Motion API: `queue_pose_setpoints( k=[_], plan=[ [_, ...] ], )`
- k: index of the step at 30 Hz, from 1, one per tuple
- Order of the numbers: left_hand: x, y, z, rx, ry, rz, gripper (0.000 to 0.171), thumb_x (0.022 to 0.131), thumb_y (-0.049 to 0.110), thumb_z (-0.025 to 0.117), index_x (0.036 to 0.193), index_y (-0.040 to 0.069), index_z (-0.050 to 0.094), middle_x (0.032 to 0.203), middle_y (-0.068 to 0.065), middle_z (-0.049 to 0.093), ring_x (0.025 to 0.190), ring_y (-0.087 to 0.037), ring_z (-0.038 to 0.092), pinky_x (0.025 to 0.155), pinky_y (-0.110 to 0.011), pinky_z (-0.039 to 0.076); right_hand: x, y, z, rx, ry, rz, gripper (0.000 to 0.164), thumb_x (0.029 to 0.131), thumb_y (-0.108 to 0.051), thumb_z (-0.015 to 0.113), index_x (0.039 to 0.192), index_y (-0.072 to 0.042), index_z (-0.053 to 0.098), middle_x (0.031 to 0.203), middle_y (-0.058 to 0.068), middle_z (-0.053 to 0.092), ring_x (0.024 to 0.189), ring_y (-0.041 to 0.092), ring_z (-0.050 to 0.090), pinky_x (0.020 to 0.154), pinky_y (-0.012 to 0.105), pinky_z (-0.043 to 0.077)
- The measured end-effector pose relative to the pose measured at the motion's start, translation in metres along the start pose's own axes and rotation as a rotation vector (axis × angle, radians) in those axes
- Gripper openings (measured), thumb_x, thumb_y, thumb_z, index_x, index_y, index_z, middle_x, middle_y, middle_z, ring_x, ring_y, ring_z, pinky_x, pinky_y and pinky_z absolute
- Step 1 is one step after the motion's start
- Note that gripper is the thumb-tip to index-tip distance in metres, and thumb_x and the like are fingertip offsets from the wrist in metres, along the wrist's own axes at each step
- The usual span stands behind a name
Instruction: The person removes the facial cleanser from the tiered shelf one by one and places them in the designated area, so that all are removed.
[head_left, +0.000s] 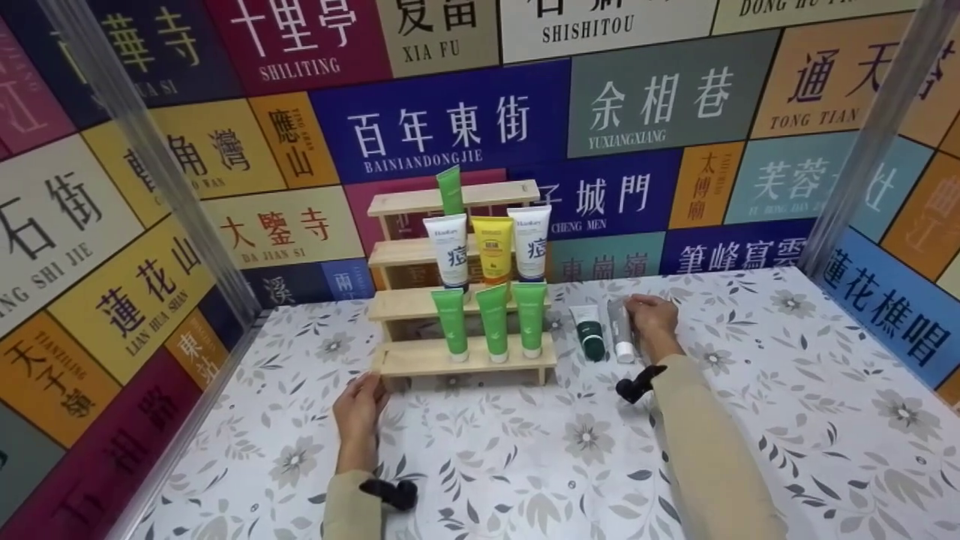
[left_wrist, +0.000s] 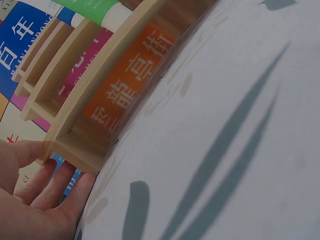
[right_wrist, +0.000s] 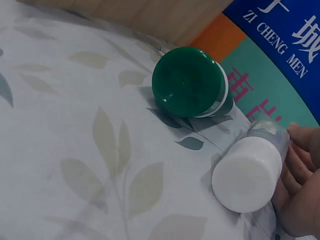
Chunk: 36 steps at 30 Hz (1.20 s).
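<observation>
My left hand (head_left: 360, 411) holds the left front end of a stepped wooden display rack (head_left: 480, 365), with the thumb at its upper corner and the fingers along its side. Three green tubes (head_left: 493, 321) stand caps down on the lowest step. Behind them are two white tubes (head_left: 448, 251) and a yellow tube (head_left: 493, 244). Another green tube (head_left: 450, 189) rises higher up, its lower part hidden. On the table my right hand (head_left: 654, 321) grips the side of a grey tube (head_left: 621, 330) with a white cap (right_wrist: 247, 175). Left of it lies a white tube with a dark green cap (right_wrist: 187, 82).
The table (head_left: 585, 480) has a white cloth with grey flowers and leaves. A wall (head_left: 450, 120) of coloured panels with Chinese lettering stands close behind the rack. Transparent uprights (head_left: 862, 135) rise at both back corners. Small black cameras (head_left: 390, 493) are worn on both wrists.
</observation>
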<state>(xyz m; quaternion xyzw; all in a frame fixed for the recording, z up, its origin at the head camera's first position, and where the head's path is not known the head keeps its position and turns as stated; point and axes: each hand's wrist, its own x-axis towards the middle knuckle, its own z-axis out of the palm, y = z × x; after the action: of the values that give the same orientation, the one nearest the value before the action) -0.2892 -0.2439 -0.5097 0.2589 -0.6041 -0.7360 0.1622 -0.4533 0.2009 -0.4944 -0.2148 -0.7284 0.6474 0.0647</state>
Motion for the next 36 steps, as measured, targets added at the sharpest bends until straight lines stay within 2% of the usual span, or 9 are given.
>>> queue_pose_setpoints(
  k=[5,8,11,16,19,24,27,31,36],
  plan=[
    [-0.001,0.002,-0.001,0.019,-0.019,-0.022,0.045,0.103,0.023,0.057,0.14,-0.002,0.054,0.14,-0.025,0.058,0.129,-0.033,0.059,0.107,-0.036,0.053,0.0,-0.002,-0.008,-0.144,-0.11,-0.028,0.045,0.094,-0.02,0.068,0.135,-0.003,0.061,0.123,0.009,0.069,0.076,-0.002,0.06,0.072,0.014,0.053],
    [-0.001,0.002,-0.002,0.03,-0.018,-0.028,0.045,0.103,0.025,0.057,0.14,-0.001,0.054,0.14,-0.024,0.058,0.13,-0.032,0.059,0.107,-0.034,0.053,-0.002,-0.005,-0.014,-0.162,-0.215,-0.016,0.052,0.093,-0.018,0.068,0.14,-0.001,0.055,0.121,0.006,0.068,0.091,0.003,0.063,0.089,0.022,0.057],
    [-0.001,0.001,-0.002,0.03,-0.019,-0.023,0.047,0.102,0.026,0.058,0.14,-0.002,0.054,0.141,-0.024,0.058,0.129,-0.031,0.059,0.105,-0.033,0.054,-0.005,-0.007,-0.02,-0.148,-0.317,0.014,0.055,0.093,-0.014,0.066,0.143,0.001,0.049,0.115,0.003,0.066,0.109,0.012,0.061,0.105,0.033,0.053],
    [-0.001,0.001,-0.002,0.04,-0.016,-0.005,0.048,0.102,0.027,0.059,0.139,-0.003,0.054,0.14,-0.025,0.058,0.129,-0.032,0.059,0.102,-0.031,0.056,-0.009,-0.01,-0.028,-0.204,-0.434,0.026,0.062,0.093,-0.012,0.066,0.148,0.002,0.042,0.115,0.001,0.064,0.114,0.017,0.058,0.111,0.041,0.049],
    [-0.002,0.001,-0.002,0.038,-0.018,0.001,0.048,0.102,0.027,0.058,0.139,-0.003,0.054,0.141,-0.026,0.057,0.129,-0.033,0.058,0.102,-0.031,0.055,-0.008,-0.009,-0.03,-0.236,-0.441,0.019,0.063,0.093,-0.013,0.067,0.149,0.001,0.041,0.126,0.008,0.062,0.11,0.016,0.06,0.11,0.041,0.051],
    [-0.002,0.001,0.0,0.028,0.0,0.017,0.044,0.102,0.023,0.058,0.137,-0.005,0.056,0.135,-0.026,0.062,0.122,-0.03,0.064,0.099,-0.031,0.057,-0.008,-0.008,-0.027,-0.227,-0.411,0.029,0.06,0.095,-0.011,0.065,0.149,0.0,0.043,0.147,0.02,0.05,0.127,0.028,0.056,0.111,0.041,0.05],
    [-0.001,0.001,0.001,0.034,0.01,0.01,0.042,0.102,0.023,0.058,0.135,-0.004,0.058,0.133,-0.026,0.063,0.12,-0.028,0.065,0.098,-0.031,0.058,-0.01,-0.008,-0.025,-0.229,-0.374,0.035,0.058,0.095,-0.012,0.066,0.148,-0.002,0.045,0.15,0.02,0.048,0.135,0.03,0.051,0.11,0.04,0.051],
    [-0.001,0.002,0.001,0.036,0.003,-0.008,0.043,0.102,0.024,0.057,0.136,-0.003,0.057,0.136,-0.025,0.061,0.123,-0.028,0.063,0.098,-0.03,0.058,-0.01,-0.008,-0.024,-0.263,-0.342,0.042,0.057,0.094,-0.015,0.068,0.147,-0.005,0.048,0.147,0.017,0.054,0.129,0.026,0.057,0.107,0.038,0.052],
    [-0.001,0.002,0.0,0.037,-0.005,-0.015,0.044,0.103,0.025,0.057,0.137,-0.003,0.057,0.137,-0.026,0.06,0.123,-0.028,0.062,0.093,-0.025,0.059,-0.013,-0.019,-0.025,-0.29,-0.347,0.036,0.056,0.096,-0.018,0.064,0.147,-0.004,0.047,0.149,0.021,0.049,0.131,0.033,0.056,0.107,0.043,0.05]
  ],
)
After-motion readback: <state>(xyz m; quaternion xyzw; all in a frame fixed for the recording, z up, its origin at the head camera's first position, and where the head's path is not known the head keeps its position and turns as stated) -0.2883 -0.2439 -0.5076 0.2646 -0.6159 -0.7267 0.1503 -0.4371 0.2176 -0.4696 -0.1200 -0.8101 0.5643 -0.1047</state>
